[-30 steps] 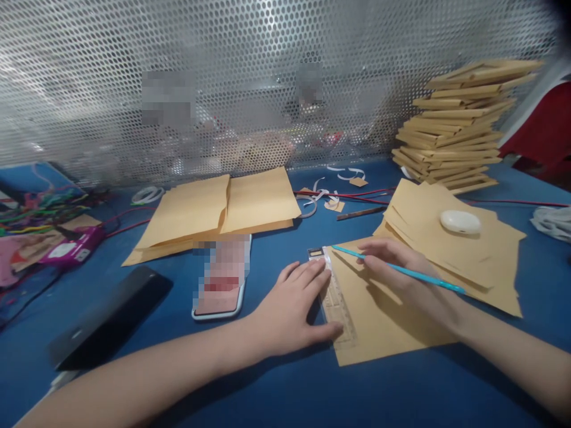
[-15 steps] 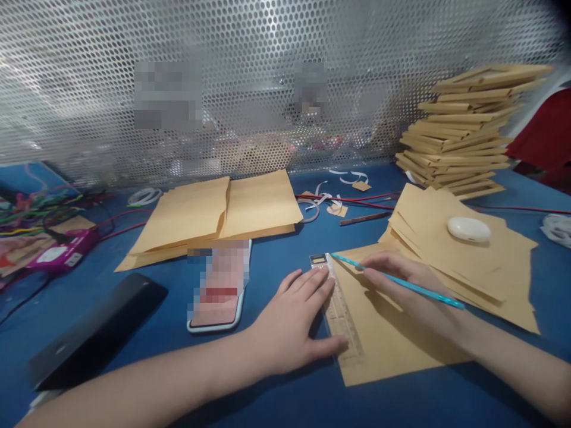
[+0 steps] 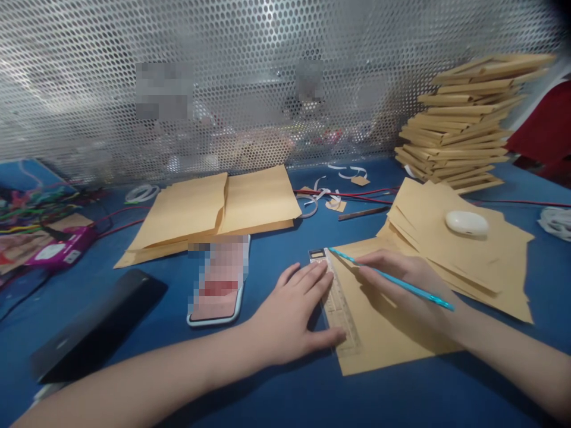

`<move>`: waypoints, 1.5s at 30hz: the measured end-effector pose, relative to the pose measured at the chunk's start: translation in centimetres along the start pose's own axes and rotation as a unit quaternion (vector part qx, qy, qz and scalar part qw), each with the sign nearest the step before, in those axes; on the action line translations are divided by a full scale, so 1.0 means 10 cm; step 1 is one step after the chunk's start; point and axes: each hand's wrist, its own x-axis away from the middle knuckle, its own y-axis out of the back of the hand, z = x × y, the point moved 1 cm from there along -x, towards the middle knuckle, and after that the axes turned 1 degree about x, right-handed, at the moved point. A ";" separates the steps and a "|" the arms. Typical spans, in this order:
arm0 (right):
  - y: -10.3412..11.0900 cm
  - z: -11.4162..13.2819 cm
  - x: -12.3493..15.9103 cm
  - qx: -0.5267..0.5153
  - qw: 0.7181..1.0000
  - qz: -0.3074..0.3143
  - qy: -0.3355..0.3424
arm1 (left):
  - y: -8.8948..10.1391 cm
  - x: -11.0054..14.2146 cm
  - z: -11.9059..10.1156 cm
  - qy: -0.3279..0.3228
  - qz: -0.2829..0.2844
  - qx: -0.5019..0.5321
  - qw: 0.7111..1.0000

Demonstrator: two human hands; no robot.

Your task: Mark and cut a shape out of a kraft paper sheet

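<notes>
A clear plastic ruler (image 3: pixel 339 309) lies along the left edge of a sheet of brown paper (image 3: pixel 392 333). My left hand (image 3: pixel 297 312) presses down on it, fingers stretched and thumb spread. In my right hand (image 3: pixel 397 279) a blue pencil (image 3: pixel 413 288) is pinched, its tip at the ruler's far end near the paper's top left corner. My right hand rests over the paper. Beyond it lies a pile of brown sheets (image 3: pixel 499 267) with a white oval case (image 3: pixel 467 223) on top.
Folded brown sheets (image 3: pixel 187 208) lie at the back, before a perforated metal screen (image 3: pixel 250 71). A phone (image 3: pixel 223 291) and a black case (image 3: pixel 98 324) sit to the left. A tall stack of folded brown paper pieces (image 3: pixel 464 131) stands back right. Red wires (image 3: pixel 348 195) cross behind.
The view has shifted slightly. Both hands, the ruler and the pencil keep nearly the same places on the paper.
</notes>
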 end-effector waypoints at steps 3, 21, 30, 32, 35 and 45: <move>0.00 0.01 0.00 0.021 1.000 -0.012 0.011 | 0.01 0.00 0.00 0.001 0.005 -0.005 1.000; -0.04 -0.09 0.00 -0.035 0.999 -0.020 -0.012 | -0.01 0.00 0.01 -0.007 -0.006 -0.010 1.000; -0.05 -0.12 0.00 -0.048 0.999 -0.015 -0.011 | -0.01 0.01 0.01 -0.009 -0.011 -0.010 1.000; -0.04 -0.12 0.00 -0.047 0.999 -0.014 -0.010 | 0.00 0.01 0.01 -0.008 -0.008 -0.009 1.000; 0.00 -0.11 -0.01 -0.029 0.999 -0.016 -0.018 | 0.01 0.00 0.00 -0.004 0.000 -0.010 1.000; 0.28 -0.03 0.05 0.032 0.996 0.056 -0.055 | 0.02 0.02 -0.01 0.001 0.020 -0.011 1.000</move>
